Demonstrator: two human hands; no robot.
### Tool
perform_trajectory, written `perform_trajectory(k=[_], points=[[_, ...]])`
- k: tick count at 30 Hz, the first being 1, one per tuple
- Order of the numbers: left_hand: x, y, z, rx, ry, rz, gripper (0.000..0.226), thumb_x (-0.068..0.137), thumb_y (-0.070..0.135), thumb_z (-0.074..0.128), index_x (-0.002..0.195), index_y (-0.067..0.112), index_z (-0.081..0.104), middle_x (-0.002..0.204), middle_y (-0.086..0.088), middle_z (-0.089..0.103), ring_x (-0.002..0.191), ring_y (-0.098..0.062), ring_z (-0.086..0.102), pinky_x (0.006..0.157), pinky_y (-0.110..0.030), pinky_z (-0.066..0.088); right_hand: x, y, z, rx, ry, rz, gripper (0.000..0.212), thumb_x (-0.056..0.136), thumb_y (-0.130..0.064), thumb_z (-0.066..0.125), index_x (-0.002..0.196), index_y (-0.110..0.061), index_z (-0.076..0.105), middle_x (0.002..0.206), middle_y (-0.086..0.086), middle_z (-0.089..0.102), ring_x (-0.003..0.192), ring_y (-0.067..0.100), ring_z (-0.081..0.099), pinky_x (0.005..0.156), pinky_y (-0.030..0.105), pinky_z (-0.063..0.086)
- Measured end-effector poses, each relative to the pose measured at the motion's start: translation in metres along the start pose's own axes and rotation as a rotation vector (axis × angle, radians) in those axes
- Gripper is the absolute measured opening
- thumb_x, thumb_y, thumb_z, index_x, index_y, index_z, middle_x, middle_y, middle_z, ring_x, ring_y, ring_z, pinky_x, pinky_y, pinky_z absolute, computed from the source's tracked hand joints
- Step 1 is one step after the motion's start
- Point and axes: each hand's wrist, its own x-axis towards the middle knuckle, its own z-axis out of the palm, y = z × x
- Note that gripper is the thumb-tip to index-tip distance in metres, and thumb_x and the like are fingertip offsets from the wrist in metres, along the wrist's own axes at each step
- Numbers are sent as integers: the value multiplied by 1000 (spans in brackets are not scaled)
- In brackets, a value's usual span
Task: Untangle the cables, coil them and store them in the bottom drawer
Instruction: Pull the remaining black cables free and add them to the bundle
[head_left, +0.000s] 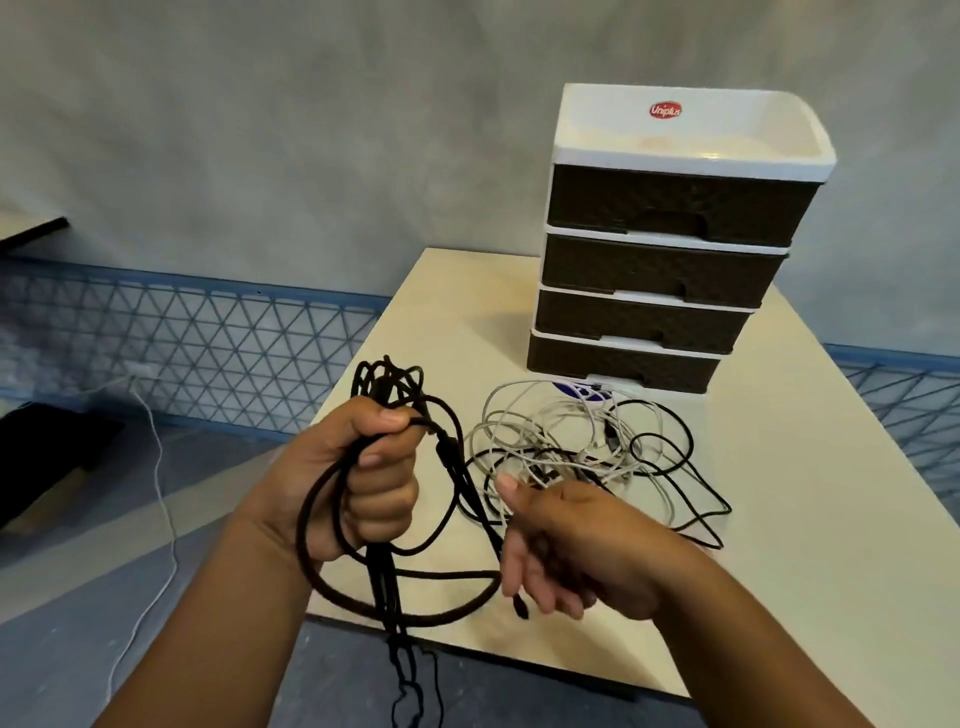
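Your left hand (358, 483) is fisted around a bundle of black braided cable (387, 566), its matte, fabric-textured loops sticking up above your knuckles and hanging in long ovals below, past the near edge of the desk (779, 493). Your right hand (571, 551) is held just right of it, fingers curled with the thumb raised, pinching a strand of that same black cable, whose plug end dangles beneath the fingers. Beyond your right hand, a loose tangle of cables (582, 447), thin glossy white ones mixed with slim black ones, lies flat on the smooth cream desk top. At the far side of the desk stands a four-drawer plastic organizer (670, 249) with a white frame, rounded tray top and dark brown woven-pattern fronts; its bottom drawer (618, 364) is closed, just behind the tangle.
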Motion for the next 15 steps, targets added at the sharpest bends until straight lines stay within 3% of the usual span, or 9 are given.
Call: perform_trajectory(k=[4, 8, 12, 15], points=[[8, -7, 4, 80, 26, -41, 29, 97, 23, 41, 68, 17, 42, 49, 6, 27, 42, -10, 20, 40, -23, 13, 8, 3, 16, 422, -36, 59, 77, 87, -73, 38, 81, -5, 73, 49, 2, 53, 32, 8, 33, 38, 19, 15], [14, -23, 29, 318, 191, -90, 31, 79, 33, 69, 57, 19, 52, 43, 10, 29, 38, -9, 17, 40, -17, 13, 3, -10, 20, 710, 75, 43, 54, 84, -61, 57, 59, -15, 68, 56, -4, 36, 35, 4, 25, 36, 14, 14], [19, -30, 49, 371, 278, -62, 37, 81, 41, 66, 57, 18, 50, 40, 10, 33, 35, -6, 19, 40, -13, 17, -16, -16, 10, 805, 240, -64, 29, 88, -31, 62, 64, -15, 58, 58, -1, 37, 40, 8, 32, 36, 16, 23], [21, -29, 58, 338, 377, 17, 43, 91, 50, 50, 64, 17, 51, 42, 9, 21, 38, -7, 11, 42, -13, 13, -42, -26, -12, 860, 334, -194, 30, 96, -24, 49, 69, -13, 54, 66, 4, 52, 54, 15, 51, 47, 22, 45]])
